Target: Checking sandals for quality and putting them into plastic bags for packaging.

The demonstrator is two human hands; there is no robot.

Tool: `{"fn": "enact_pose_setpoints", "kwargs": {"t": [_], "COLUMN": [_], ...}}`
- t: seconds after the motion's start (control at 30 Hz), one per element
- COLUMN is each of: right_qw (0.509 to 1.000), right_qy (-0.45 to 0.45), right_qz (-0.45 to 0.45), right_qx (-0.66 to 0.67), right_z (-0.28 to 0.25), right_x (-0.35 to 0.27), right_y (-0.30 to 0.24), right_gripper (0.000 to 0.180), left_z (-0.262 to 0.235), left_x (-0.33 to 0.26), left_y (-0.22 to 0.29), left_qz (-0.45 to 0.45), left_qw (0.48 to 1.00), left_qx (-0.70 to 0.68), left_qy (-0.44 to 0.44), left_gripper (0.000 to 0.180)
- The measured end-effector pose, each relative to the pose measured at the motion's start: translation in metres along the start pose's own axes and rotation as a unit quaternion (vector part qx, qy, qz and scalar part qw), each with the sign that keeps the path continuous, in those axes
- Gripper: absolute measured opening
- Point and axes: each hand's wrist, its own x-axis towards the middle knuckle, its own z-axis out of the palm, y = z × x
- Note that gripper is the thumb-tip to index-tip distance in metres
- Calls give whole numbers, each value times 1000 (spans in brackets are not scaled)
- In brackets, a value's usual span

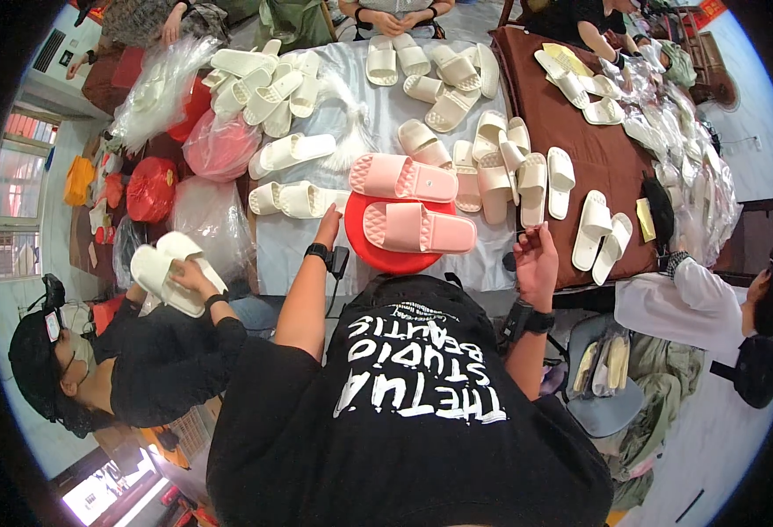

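Two pink slippers, an upper one and a lower one, lie side by side on a round red seat or pad in front of me. My left hand is at the left of the red round, its fingers stretched out beside the end of a white slipper. To the right, my right hand is raised with fingers loosely apart, its fingertips by the lower end of a cream slipper. Whether they touch it I cannot tell. Neither hand visibly holds anything.
Several pale slippers cover the white-sheeted table; more lie on the brown-covered table. At left, a co-worker's hand holds white slippers. Red wrapped bundles and clear plastic bags stand there. Other people sit around.
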Motion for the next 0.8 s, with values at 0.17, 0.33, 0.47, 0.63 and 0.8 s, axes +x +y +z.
{"fn": "enact_pose_setpoints", "kwargs": {"t": [0.17, 0.33, 0.47, 0.63, 0.8], "right_qw": [1000, 989, 964, 907, 899], "right_qy": [4, -80, -133, -222, -210], "right_qz": [-5, -4, 13, 63, 65], "right_qx": [-28, -122, -228, -352, -380], "right_z": [12, 42, 53, 63, 62], "right_x": [-3, -2, 11, 21, 34], "right_y": [6, 22, 48, 82, 96], "right_gripper": [14, 15, 17, 19, 18], "left_z": [-11, -6, 23, 59, 70], "left_x": [-48, -112, -148, -150, -163], "left_y": [45, 106, 151, 156, 181], "left_qz": [-82, 71, 184, 248, 209], "left_qw": [996, 997, 979, 956, 966], "left_qx": [-16, -23, 41, 123, 142], "left_qy": [21, -4, -78, -97, -58], "left_gripper": [45, 31, 26, 21, 17]}}
